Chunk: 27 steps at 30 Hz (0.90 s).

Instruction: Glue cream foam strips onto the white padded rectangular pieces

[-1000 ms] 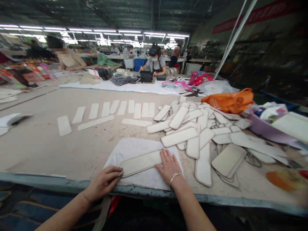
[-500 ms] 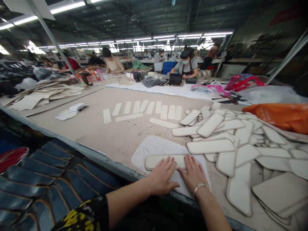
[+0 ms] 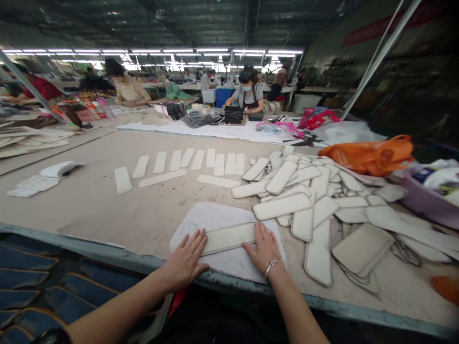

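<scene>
A long cream padded strip [image 3: 229,237] lies on a white cloth [image 3: 211,217] at the near edge of the table. My left hand [image 3: 187,258] rests flat on the strip's left end, fingers spread. My right hand [image 3: 264,246], with a bracelet on the wrist, presses flat on the strip's right end. To the right, a heap [image 3: 315,191] of several similar cream strips spreads across the table.
A row of smaller flat strips [image 3: 179,162] lies further back. An orange plastic bag [image 3: 373,155] and a purple tub [image 3: 426,196] stand at the right. Scissors [image 3: 405,251] lie near the heap. Other people work at tables behind. Blue pieces [image 3: 32,282] are stacked below left.
My left hand has slid leftward along the strip to its left end, away from my right hand. The view has swung back to the right.
</scene>
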{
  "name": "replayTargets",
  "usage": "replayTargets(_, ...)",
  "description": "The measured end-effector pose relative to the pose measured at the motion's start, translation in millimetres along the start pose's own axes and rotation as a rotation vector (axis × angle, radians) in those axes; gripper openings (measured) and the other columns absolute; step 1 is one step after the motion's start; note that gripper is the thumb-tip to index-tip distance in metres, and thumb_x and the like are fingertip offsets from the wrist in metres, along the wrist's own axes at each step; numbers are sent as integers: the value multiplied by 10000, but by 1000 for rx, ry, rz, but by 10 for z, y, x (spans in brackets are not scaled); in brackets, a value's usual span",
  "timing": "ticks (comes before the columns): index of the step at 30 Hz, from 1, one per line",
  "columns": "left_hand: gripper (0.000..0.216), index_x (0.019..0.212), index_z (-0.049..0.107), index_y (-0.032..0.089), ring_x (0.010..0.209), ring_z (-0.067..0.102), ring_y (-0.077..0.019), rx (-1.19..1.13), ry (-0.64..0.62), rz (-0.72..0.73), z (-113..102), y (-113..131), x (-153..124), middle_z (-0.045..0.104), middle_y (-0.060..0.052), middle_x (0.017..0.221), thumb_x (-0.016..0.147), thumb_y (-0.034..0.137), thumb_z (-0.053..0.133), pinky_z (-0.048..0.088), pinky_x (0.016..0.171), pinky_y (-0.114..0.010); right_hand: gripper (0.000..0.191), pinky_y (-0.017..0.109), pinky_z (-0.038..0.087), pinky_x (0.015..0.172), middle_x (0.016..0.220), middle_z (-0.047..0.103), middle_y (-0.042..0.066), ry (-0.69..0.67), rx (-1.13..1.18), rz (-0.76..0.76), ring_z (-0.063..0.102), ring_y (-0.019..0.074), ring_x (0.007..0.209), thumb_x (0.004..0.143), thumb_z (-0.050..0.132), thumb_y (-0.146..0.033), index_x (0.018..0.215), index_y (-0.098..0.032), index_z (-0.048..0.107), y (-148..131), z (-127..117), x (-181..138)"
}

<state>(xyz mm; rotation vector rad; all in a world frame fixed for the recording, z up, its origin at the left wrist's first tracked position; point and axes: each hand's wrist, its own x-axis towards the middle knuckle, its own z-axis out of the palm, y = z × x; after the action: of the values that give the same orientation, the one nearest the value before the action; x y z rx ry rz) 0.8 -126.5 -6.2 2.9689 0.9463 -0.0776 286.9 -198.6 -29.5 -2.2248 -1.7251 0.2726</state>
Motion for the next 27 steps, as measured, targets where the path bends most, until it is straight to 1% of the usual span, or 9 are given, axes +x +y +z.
replayTargets(4, 697, 1450, 187, 143, 1398, 141, -280, -45, 30, 11, 30, 20, 11, 161, -142, 1512, 897, 537, 345, 177, 1117, -471, 761, 424, 327, 1050, 1339, 463, 192, 174, 278, 45, 412, 274, 1247, 766, 521, -389, 1400, -34, 295, -18, -42, 13)
replayTargets(7, 619, 1420, 299, 187, 1366, 257, -277, -170, 44, -21, -59, -19, 39, 290, -128, 1476, 893, 496, 393, 203, 1103, -501, 707, 412, 465, 894, 1123, 622, 132, 239, 580, 210, 582, 257, 994, 740, 535, -378, 1370, -100, 376, -50, -131, 18)
replayTargets(9, 581, 1392, 361, 193, 1319, 356, -274, -297, 83, -107, -204, -25, 103, 398, -123, 1423, 887, 477, 411, 235, 1089, -514, 646, 389, 508, 794, 982, 675, 79, 200, 825, 275, 617, 232, 847, 723, 566, -423, 1301, -149, 477, -82, -227, 9)
replayTargets(12, 581, 1350, 427, 183, 1264, 434, -267, -516, 216, -221, -532, 78, 307, 474, -118, 1372, 860, 495, 446, 315, 1060, -466, 538, 343, 523, 704, 898, 686, 43, 125, 1208, 224, 613, 200, 773, 677, 647, -459, 1134, -179, 604, -138, -396, -30)
replayTargets(15, 548, 1249, 540, 176, 1163, 524, -264, -751, 222, -203, -866, 328, 603, 565, -109, 1279, 806, 498, 525, 409, 980, -386, 437, 292, 509, 648, 847, 676, 17, 120, 1456, 145, 590, 152, 714, 654, 715, -402, 1030, -191, 644, -159, -541, -96)
replayTargets(18, 420, 993, 670, 147, 874, 628, -235, -925, 83, -143, -1058, 636, 877, 694, -68, 945, 754, 480, 577, 482, 750, -303, 355, 261, 489, 619, 785, 662, 4, 153, 1534, 102, 561, 122, 669, 650, 741, -350, 956, -187, 664, -123, -642, -173)
replayTargets(21, 356, 758, 654, 121, 593, 553, -161, -1079, -40, -164, -1094, 902, 1025, 606, -1, 618, 729, 468, 587, 384, 520, -240, 294, 253, 475, 604, 718, 637, -10, 200, 1554, 95, 534, 109, 637, 641, 753, -340, 871, -177, 669, -61, -720, -242)
replayTargets(23, 336, 747, 632, 110, 532, 495, -128, -1191, -78, -186, -1074, 1026, 1058, 560, 16, 576, 714, 444, 602, 334, 483, -227, 261, 244, 462, 589, 675, 614, -24, 247, 1557, 105, 513, 99, 611, 632, 759, -343, 805, -174, 661, -22, -760, -272)
replayTargets(27, 315, 855, 628, 107, 559, 512, -130, -1279, -125, -176, -998, 1132, 1069, 606, 2, 667, 685, 372, 636, 369, 511, -233, 268, 227, 418, 528, 589, 564, -44, 301, 1534, 139, 462, 83, 540, 610, 765, -376, 717, -166, 637, 49, -789, -273)
